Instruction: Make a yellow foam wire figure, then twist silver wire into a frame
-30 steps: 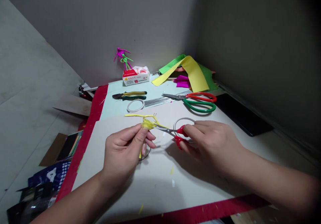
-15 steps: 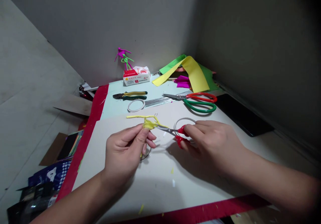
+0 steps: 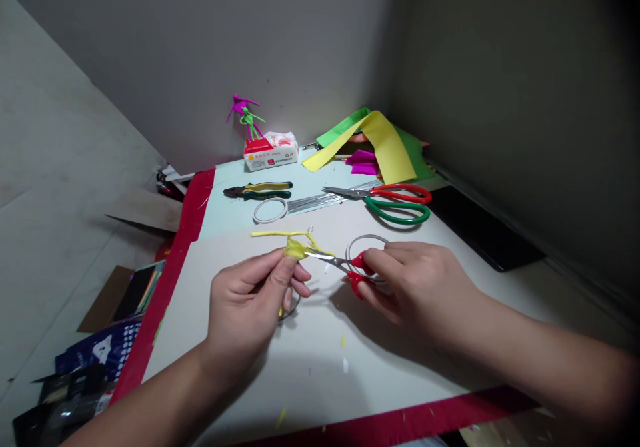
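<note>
My left hand (image 3: 247, 307) pinches a small yellow paper-wrapped wire piece (image 3: 294, 245) between thumb and fingers, just above the grey card sheet (image 3: 320, 347). My right hand (image 3: 417, 283) grips small red-handled scissors (image 3: 336, 261), whose blades point left and meet the yellow piece. A thin yellow strand sticks out to the left of the pinch. Part of a wire ring (image 3: 290, 308) shows under my left fingers, and another wire ring (image 3: 367, 241) lies behind my right hand.
Farther back lie large red and green scissors (image 3: 395, 203), pliers (image 3: 257, 190), a white tape ring (image 3: 270, 211), a bundle of wires (image 3: 320, 200), a white box (image 3: 271, 151) and coloured paper strips (image 3: 375, 143). A dark phone (image 3: 483, 230) lies right. Clutter sits off the left edge.
Both hands have barely moved; the small scissors stay at the yellow piece, shifted slightly to the left.
</note>
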Demonstrator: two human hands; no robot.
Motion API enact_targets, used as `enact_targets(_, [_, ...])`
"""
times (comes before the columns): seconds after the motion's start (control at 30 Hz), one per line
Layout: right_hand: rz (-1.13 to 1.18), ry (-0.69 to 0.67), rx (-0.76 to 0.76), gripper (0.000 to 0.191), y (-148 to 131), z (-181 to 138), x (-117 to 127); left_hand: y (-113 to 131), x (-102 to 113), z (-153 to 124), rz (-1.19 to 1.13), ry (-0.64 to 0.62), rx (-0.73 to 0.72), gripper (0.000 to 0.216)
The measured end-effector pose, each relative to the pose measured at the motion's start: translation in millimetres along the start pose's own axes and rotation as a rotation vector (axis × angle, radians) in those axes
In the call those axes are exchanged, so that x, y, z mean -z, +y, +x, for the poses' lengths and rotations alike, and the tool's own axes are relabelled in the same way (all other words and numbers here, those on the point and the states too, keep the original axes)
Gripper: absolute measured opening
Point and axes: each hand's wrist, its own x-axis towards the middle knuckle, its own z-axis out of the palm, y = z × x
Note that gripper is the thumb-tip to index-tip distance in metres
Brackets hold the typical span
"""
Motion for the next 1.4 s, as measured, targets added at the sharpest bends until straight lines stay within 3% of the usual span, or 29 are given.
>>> enact_targets(0.43, [0.070,-0.012,-0.006,0.018,2.0,-1.3,-4.2,-1.6,-0.3,0.9,0.002,0.004,-0.028,0.017])
enact_targets(0.9, [0.208,-0.162,-0.070,0.019,-4.0,2.5,6.7,-3.6,0.1,-0.5,0.057,-0.002,-0.084,0.017])
enact_targets(1.4, [0.266,-0.231,-0.090,0.020,-5.3,5.4,8.2,-6.9,-2.0,-2.1,0.078,0.013,-0.106,0.016])
